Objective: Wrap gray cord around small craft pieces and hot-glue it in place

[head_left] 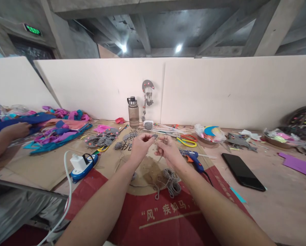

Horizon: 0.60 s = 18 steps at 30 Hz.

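Observation:
Over the middle of the cardboard, my left hand (142, 146) and my right hand (170, 150) come together, thumbs and fingers pinched. Between the fingertips is a small grey piece (155, 136), perhaps felt or yarn; its exact kind is too small to tell. Below my right hand lies a loose coil of grey cord (172, 182), with strands trailing left. A hot glue gun (194, 159) with a blue body rests right of my right wrist. Yellow-handled scissors (187, 142) and red-handled scissors (189, 137) lie behind it.
A water bottle (134, 114) stands by the white partition (206, 89), where a grey moon-shaped hanging (148, 85) is fixed. At left are a power strip (83, 169), felt scraps (57, 135) and another person's hand (17, 131). A phone (242, 171) lies at right.

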{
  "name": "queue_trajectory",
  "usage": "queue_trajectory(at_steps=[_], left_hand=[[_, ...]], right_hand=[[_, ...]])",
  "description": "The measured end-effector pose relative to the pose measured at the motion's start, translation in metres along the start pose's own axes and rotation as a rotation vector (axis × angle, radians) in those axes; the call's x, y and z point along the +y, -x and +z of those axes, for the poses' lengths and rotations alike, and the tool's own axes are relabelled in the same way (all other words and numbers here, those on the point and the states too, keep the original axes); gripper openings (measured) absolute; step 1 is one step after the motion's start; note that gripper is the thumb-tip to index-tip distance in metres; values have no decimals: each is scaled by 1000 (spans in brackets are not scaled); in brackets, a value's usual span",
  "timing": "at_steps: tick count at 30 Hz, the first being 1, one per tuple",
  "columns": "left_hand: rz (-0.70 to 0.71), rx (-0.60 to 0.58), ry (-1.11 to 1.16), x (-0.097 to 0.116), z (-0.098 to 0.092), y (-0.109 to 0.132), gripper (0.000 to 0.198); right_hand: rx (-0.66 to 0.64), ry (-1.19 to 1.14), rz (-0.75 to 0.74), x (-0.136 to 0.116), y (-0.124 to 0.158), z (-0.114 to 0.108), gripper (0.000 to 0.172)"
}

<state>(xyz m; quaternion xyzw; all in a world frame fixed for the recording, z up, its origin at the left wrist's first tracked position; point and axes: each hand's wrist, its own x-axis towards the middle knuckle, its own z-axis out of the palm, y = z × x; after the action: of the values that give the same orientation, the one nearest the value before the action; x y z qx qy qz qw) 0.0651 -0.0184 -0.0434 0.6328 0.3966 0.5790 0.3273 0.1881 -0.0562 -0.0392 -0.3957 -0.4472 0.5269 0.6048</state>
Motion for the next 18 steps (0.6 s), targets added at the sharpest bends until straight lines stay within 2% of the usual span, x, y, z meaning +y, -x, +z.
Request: queue_trajectory(at_steps=[3, 8, 11, 18], left_hand=[[-32, -16, 22, 0, 0, 0, 18], [-73, -27, 94, 0, 2, 1, 20], [-84, -39, 117, -1, 3, 2, 21], [-70, -54, 121, -1, 4, 3, 22]], right_hand=[[35, 157, -41, 3, -2, -5, 30], [119, 456, -265, 4, -6, -9, 21], [146, 493, -326, 1, -5, -10, 18], [194, 470, -330, -2, -4, -8, 25]])
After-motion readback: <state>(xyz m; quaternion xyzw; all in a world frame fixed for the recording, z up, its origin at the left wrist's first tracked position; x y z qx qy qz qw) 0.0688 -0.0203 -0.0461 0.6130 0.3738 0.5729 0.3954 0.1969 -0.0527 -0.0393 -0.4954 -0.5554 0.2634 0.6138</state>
